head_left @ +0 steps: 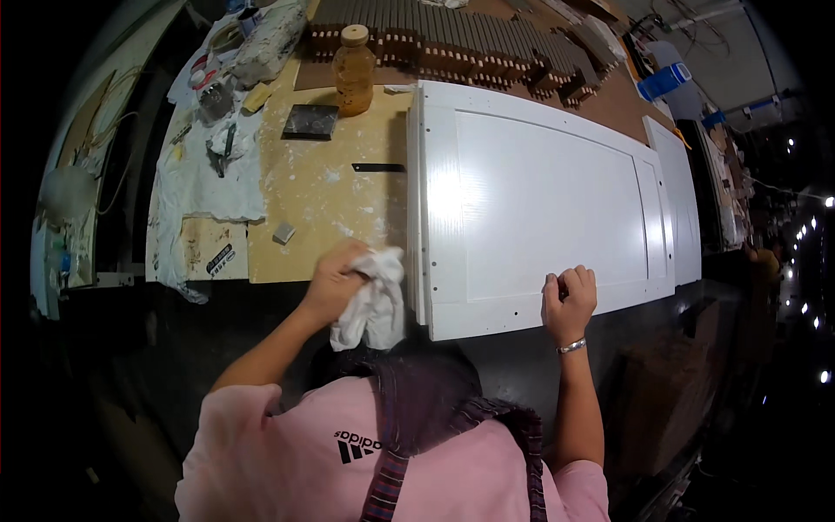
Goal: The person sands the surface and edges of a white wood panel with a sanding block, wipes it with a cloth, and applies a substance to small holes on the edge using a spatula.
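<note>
White and glossy, the cabinet door (539,204) fills the middle of the frame, lying flat with its long axis running from centre left toward the right edge, where it meets a second white panel (683,200). It rests on a dusty particle-board worktop (322,191) that takes up the upper left.

Your left hand (335,280) sits just beside the door's left short edge, low in the frame, fingers bunched tightly around a crumpled white rag (374,300); the rag hangs against that edge, so the door lies directly to the right of your fingers. Your right hand (570,300) is on the door's near long edge, lower right of centre, fingers curled over the rim and gripping it; a bracelet (571,346) circles that wrist.

The left hand is the one nearer the door's end, the right nearer its middle.

Farther up, an amber bottle (354,71) stands on the worktop by a dark square block (310,122), with a stained cloth (204,174) spread at upper left. A small grey block (283,232) lies near your left hand.
</note>
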